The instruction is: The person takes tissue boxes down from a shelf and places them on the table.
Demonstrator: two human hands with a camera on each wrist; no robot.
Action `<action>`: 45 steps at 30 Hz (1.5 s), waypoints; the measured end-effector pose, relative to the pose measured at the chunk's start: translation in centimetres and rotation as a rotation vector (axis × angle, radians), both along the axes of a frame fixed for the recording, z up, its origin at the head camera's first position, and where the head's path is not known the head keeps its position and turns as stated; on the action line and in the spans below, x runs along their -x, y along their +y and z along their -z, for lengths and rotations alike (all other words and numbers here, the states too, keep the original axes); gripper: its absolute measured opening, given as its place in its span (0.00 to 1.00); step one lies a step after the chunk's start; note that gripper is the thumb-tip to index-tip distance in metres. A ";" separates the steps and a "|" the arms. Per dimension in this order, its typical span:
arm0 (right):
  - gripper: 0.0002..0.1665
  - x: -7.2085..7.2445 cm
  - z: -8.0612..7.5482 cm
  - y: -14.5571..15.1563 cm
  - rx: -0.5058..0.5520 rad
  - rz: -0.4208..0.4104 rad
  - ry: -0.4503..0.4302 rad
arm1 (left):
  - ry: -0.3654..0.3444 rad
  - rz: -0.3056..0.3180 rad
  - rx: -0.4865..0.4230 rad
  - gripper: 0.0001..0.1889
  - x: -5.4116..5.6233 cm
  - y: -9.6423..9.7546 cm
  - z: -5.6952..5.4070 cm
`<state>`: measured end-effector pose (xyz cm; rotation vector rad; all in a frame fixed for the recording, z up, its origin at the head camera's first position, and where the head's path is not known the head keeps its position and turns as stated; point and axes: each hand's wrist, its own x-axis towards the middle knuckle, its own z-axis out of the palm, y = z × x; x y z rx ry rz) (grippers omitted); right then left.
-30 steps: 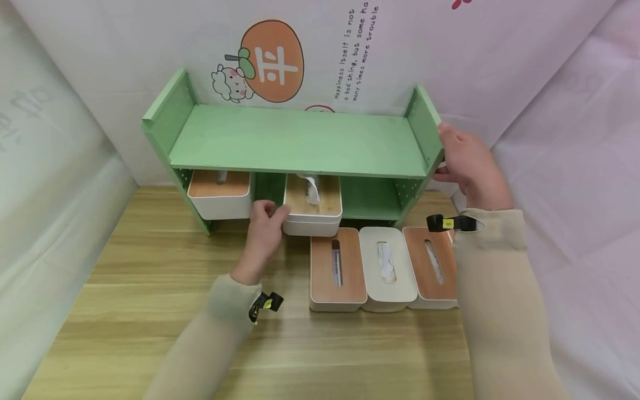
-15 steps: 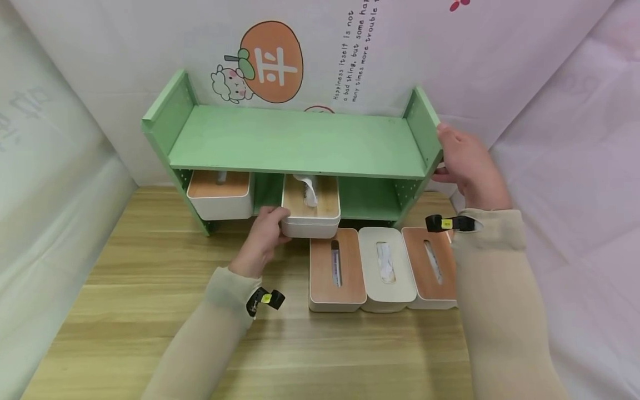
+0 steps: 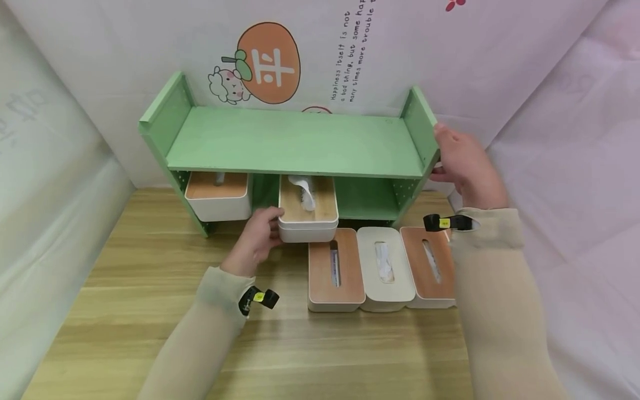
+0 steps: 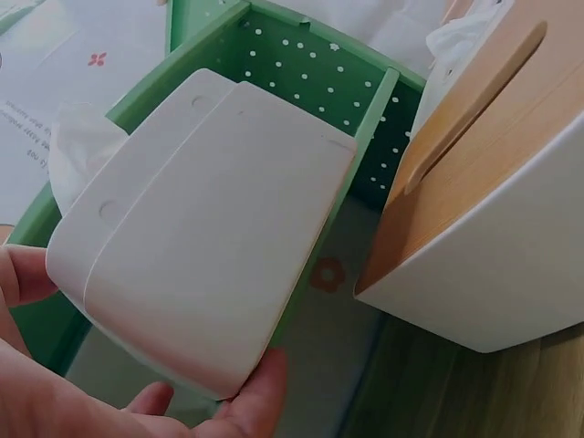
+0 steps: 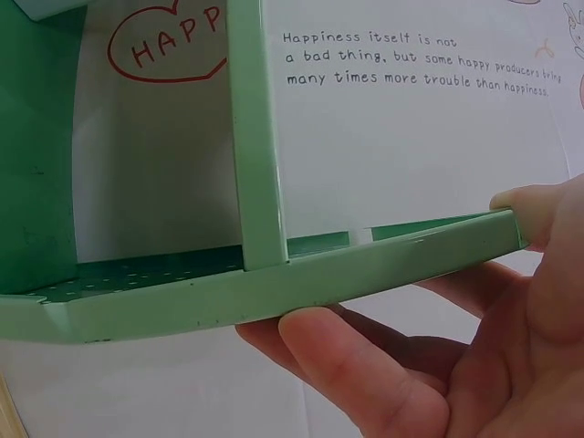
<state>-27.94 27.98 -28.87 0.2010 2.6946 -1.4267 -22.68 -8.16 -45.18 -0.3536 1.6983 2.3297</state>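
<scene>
My left hand grips a white tissue box with a light wooden lid by its front left corner. In the left wrist view the thumb lies near the top of that white tissue box and other fingers curl under its bottom edge. The box juts forward out of the lower level of a green two-level shelf, a tissue poking from its slot. My right hand holds the shelf's right side panel; in the right wrist view, fingers wrap both sides of the green panel.
Another wood-lidded tissue box sits at the lower level's left end. In front of the shelf's right half, a brown-lidded box, a cream box and another brown-lidded box stand side by side on the wooden table.
The held tissue box has slid forward and slightly left, out from the shelf. My left hand has moved down and its fingers now reach under the box. My right hand stays on the panel.
</scene>
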 end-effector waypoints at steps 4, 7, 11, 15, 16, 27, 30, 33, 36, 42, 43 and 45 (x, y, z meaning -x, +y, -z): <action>0.49 0.0 0.0 -0.1 0.006 0.003 0.007 | -0.010 0.020 0.008 0.27 0.1 -0.4 0.0; 0.50 -0.1 -0.1 -0.1 0.009 0.000 0.003 | -0.010 0.041 0.011 0.29 0.5 -0.4 0.0; 0.50 -0.1 -0.1 -0.1 0.000 -0.002 -0.001 | -0.020 0.062 0.011 0.30 0.8 -0.5 0.1; 0.50 0.0 0.0 0.0 -0.002 -0.005 0.001 | -0.038 0.077 0.017 0.32 0.7 -0.6 0.1; 0.50 0.0 0.0 0.0 -0.003 -0.007 0.003 | -0.040 0.081 0.019 0.33 0.7 -0.7 0.1; 0.49 0.2 0.0 0.0 0.019 -0.004 0.003 | 0.001 0.126 -0.002 0.33 0.1 -1.7 0.1; 0.49 0.3 0.1 -0.1 0.024 -0.001 -0.003 | 0.018 0.141 -0.010 0.32 -0.2 -1.9 0.1; 0.50 0.2 0.1 -0.1 0.019 0.001 -0.003 | 0.036 0.166 -0.005 0.31 -0.5 -2.2 0.1; 0.50 0.2 0.2 -0.1 0.020 0.000 0.000 | 0.039 0.185 0.013 0.30 -0.8 -2.5 0.1; 0.51 0.2 0.3 0.0 0.017 -0.002 0.014 | 0.017 0.203 0.038 0.28 -1.9 -3.1 -0.1; 0.51 0.2 0.3 0.0 0.019 -0.002 0.015 | 0.019 0.208 0.041 0.28 -2.0 -3.2 -0.1; 0.51 0.2 0.3 0.0 0.014 -0.003 0.018 | 0.024 0.213 0.048 0.28 -2.3 -3.5 -0.1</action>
